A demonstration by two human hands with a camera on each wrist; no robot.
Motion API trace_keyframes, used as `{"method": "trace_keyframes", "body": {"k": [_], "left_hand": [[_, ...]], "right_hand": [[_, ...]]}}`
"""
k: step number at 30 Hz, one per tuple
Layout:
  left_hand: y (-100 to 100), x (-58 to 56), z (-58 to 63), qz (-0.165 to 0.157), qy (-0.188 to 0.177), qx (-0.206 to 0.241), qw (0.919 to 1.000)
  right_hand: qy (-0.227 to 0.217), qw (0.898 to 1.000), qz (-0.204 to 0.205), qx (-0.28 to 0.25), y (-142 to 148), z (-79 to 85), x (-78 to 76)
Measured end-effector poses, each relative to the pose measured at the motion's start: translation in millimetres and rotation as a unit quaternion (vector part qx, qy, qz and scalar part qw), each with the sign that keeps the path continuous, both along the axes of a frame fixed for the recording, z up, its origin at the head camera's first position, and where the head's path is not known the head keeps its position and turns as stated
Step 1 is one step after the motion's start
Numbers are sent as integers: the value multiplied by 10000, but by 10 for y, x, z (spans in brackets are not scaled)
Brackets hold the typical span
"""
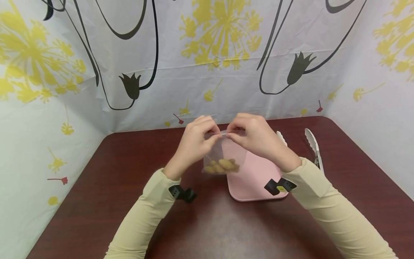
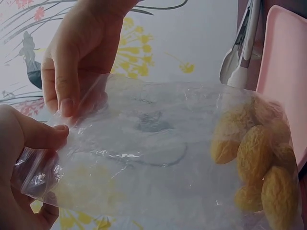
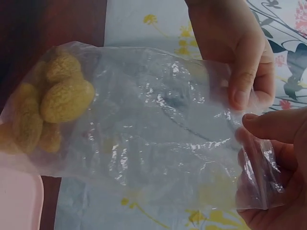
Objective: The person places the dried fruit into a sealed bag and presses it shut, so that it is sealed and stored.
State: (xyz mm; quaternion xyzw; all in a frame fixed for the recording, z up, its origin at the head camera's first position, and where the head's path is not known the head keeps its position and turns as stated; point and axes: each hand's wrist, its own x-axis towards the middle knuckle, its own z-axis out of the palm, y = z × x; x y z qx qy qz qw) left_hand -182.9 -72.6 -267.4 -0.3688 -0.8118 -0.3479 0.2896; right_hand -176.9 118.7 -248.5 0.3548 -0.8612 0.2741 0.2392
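Note:
Both hands hold up a clear plastic bag by its top edge. My left hand pinches the edge between thumb and fingers. Close beside it, my right hand pinches the same edge, thumb tips only a little apart. Several golden-brown, wrinkled oval pieces have settled in the bottom of the bag. In the right wrist view the bag stretches away from the fingers, its plastic creased and shiny. A strip runs along its mouth, partly hidden by the right hand.
Behind the bag and under the right forearm lies a pink tray with rounded corners. Tongs with pale scalloped tips lie at the right, partly hidden by the arm. A patterned cloth hangs behind the dark red-brown table.

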Motion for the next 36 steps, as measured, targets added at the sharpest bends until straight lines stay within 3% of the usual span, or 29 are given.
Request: {"method": "trace_keyframes", "body": {"k": [7,20,30,36], "left_hand": [[-16,16,1,-64,-18,80,9999],[4,6,-15,-142,8,142,9998],[-11,47,-16,412,63,85,9991],[-50,37,-29,449,-11,210,9988]], "right_hand": [[-328,9992,104,-216,-34,-1,4],[-325,9994,-26,-64,-79,20,12],[-72,9998,-135,146,-46,22,-14],[-143,9994,-210,224,31,22,-24]]}}
